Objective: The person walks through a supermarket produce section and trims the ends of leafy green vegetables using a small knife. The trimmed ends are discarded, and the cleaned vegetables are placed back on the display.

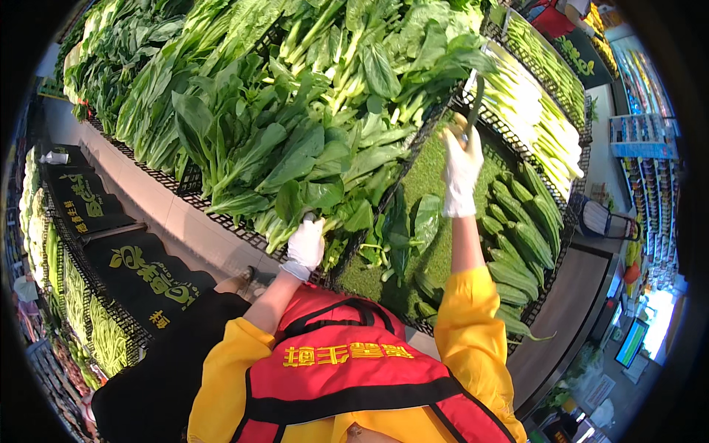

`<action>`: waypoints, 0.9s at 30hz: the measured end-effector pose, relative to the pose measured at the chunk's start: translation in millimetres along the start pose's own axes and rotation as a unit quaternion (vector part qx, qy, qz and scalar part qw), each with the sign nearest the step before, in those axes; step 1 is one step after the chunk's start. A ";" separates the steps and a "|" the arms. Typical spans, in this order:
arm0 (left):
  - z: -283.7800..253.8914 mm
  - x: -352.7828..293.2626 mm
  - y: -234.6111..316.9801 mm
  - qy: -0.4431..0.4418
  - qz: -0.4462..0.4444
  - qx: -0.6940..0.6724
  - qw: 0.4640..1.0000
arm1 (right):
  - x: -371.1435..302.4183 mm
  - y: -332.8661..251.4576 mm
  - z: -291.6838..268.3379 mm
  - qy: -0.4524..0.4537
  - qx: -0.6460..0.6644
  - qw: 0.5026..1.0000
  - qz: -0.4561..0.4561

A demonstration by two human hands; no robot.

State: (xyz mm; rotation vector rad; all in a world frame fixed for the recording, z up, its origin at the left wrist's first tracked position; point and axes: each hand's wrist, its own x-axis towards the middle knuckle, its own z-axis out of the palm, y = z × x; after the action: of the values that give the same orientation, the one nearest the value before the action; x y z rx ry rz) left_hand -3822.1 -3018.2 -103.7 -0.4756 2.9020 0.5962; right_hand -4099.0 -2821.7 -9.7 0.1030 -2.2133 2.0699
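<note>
I see my left hand [305,245] curled against leafy greens [295,159], likely steadying stems, grip hidden; farther right, my right hand [463,168] clasps a dark strip [478,92].

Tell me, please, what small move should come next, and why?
Perhaps the left hand should gather the dark leaves lying on the green mat: it is at the near edge of the leafy greens, and those leaves lie across the mesh divider from that pile. The right hand is raised, seemingly gripping a slim dark item.
</note>
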 end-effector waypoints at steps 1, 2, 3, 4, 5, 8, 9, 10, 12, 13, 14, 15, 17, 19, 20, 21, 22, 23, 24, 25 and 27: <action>-4.7 0.2 -5.4 -0.003 0.023 -0.057 0.998 | -24.6 -7.8 -19.3 -0.020 0.055 0.998 -0.022; -11.3 1.2 -9.6 -0.061 0.003 -0.148 0.987 | -51.9 -14.9 -42.1 -0.014 -0.008 1.000 0.020; -21.3 2.9 -14.8 -0.101 0.044 -0.190 0.976 | -80.5 -17.8 -58.6 -0.017 0.000 1.000 0.026; -31.0 6.2 -16.3 -0.211 -0.029 -0.382 0.899 | -106.8 -18.5 -73.4 -0.020 -0.003 0.998 0.065; -40.0 9.7 -13.9 -0.311 -0.121 -0.525 0.783 | -135.3 -17.1 -84.0 -0.005 -0.047 0.991 0.122; -73.5 7.0 0.7 -0.407 -0.152 -0.629 0.645 | -215.3 -17.8 -105.0 -0.048 -0.050 0.953 0.295; -82.9 4.5 10.1 -0.423 -0.144 -0.650 0.615 | -239.7 -21.0 -107.6 -0.066 -0.002 0.952 0.299; -90.4 -2.8 21.8 -0.418 -0.154 -0.689 0.572 | -260.4 -24.4 -107.6 -0.072 0.015 0.954 0.292; -96.6 -13.8 51.3 -0.420 -0.135 -0.745 0.500 | -287.3 -32.0 -107.6 -0.074 0.028 0.946 0.315; -97.2 -16.7 66.2 -0.428 -0.138 -0.756 0.476 | -296.6 -36.9 -108.9 -0.065 0.030 0.936 0.345; -96.5 -18.7 80.8 -0.436 -0.127 -0.775 0.440 | -303.3 -40.1 -109.1 -0.044 0.019 0.935 0.351; -94.4 -21.0 95.2 -0.443 -0.117 -0.795 0.397 | -309.6 -45.2 -113.3 -0.033 0.025 0.935 0.353; -86.3 -27.4 124.1 -0.379 -0.115 -0.819 0.416 | -320.0 -51.0 -115.7 0.006 0.049 0.958 0.284; -74.6 -31.8 149.1 -0.299 -0.071 -0.825 0.474 | -327.6 -55.7 -122.6 0.034 0.012 0.973 0.226; -68.3 -28.7 158.1 -0.271 -0.074 -0.791 0.543 | -330.7 -57.4 -124.9 0.049 -0.014 0.981 0.188; -60.7 -31.3 167.1 -0.189 -0.068 -0.805 0.559 | -332.9 -58.2 -125.9 0.069 -0.018 0.985 0.157; -55.4 -30.1 170.8 -0.160 -0.089 -0.784 0.594 | -334.7 -58.3 -125.0 0.079 -0.065 0.982 0.162; -50.5 -28.7 172.9 -0.130 -0.100 -0.771 0.615 | -333.9 -56.6 -122.6 0.079 -0.136 0.979 0.134; -46.5 -29.8 172.3 -0.141 -0.100 -0.772 0.612 | -333.7 -55.2 -119.4 0.070 -0.152 0.972 0.167; -42.6 -29.6 171.3 -0.154 -0.120 -0.788 0.583 | -332.0 -52.6 -115.4 0.061 -0.161 0.960 0.221; -36.3 -32.6 167.0 -0.161 -0.149 -0.787 0.576 | -326.8 -44.5 -102.6 0.059 -0.132 0.972 0.184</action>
State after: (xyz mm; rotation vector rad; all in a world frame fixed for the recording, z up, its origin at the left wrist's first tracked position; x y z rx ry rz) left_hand -3849.7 -2878.3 -4.0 -0.7618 1.0775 2.6258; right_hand -3766.0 -2730.7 -0.2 -0.4753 -2.5587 1.8464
